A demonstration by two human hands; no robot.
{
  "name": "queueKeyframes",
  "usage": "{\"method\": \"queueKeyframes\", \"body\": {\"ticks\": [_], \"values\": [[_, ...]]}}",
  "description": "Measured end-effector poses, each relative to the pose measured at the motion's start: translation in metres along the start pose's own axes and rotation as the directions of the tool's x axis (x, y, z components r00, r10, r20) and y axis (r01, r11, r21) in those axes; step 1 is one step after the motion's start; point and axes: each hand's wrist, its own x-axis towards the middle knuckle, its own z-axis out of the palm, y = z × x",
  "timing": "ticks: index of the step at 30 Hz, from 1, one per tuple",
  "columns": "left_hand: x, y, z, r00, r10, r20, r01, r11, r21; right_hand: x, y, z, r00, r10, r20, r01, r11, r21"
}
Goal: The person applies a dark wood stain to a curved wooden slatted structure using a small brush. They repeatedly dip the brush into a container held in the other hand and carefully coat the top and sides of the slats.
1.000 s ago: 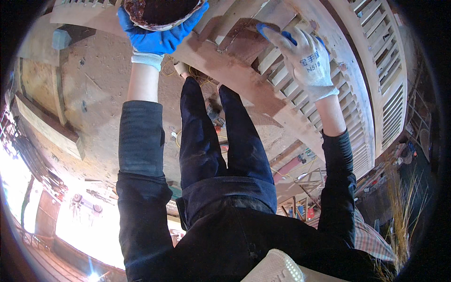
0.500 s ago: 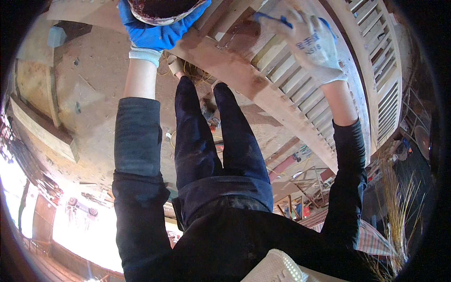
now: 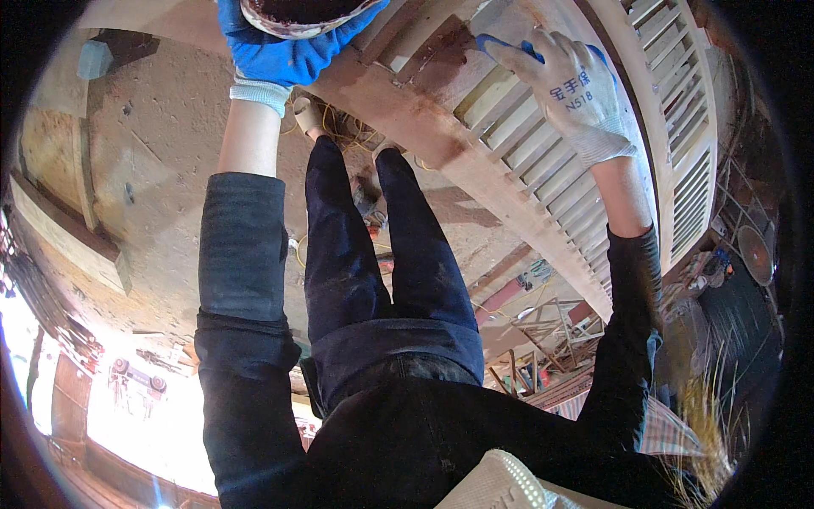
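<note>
My left hand, in a blue-coated glove with a pale cuff, is closed around a bowl cut off by the top edge. Inside the bowl is a dark reddish-brown substance. My right hand wears a pale glove with blue-coated fingers and print on its back. Its fingers are curled over a slatted wooden piece; whatever they may hold is hidden under the hand. Beside the right fingertips, a dark, wet-looking brown stain covers part of the wood.
A second slatted wooden piece stands at the right. Thin yellow cords lie on the dusty floor near my feet. Wooden boards and a light-blue block are at the left. A round fan-like disc is at far right.
My right hand has shifted slightly right and down in the picture, and its glove back shows more sharply. The left hand still holds the bowl. The whole view has shifted a little.
</note>
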Motion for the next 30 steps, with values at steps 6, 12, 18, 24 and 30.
{"method": "queueKeyframes", "body": {"ticks": [6,12,18,24,30], "values": [[-0.002,0.002,0.000,1.000,0.001,-0.004,-0.001,1.000,0.000,0.009,-0.013,0.005,0.997,0.074,-0.030,-0.072,0.995,0.068],[-0.002,0.002,0.000,1.000,0.006,-0.006,-0.006,1.000,0.005,0.005,-0.016,-0.001,0.993,0.112,-0.047,-0.103,0.980,0.168],[-0.001,0.000,0.001,1.000,-0.004,-0.001,0.004,1.000,-0.002,-0.001,-0.017,0.009,0.991,0.106,-0.078,-0.093,0.982,0.162],[-0.003,0.002,0.002,1.000,0.002,-0.004,-0.002,1.000,0.000,0.015,-0.003,-0.013,0.987,0.147,-0.066,-0.127,0.962,0.243],[-0.001,0.000,0.002,1.000,-0.001,-0.008,0.001,1.000,0.007,0.020,-0.013,-0.010,0.981,0.195,0.010,-0.194,0.972,0.131]]}}
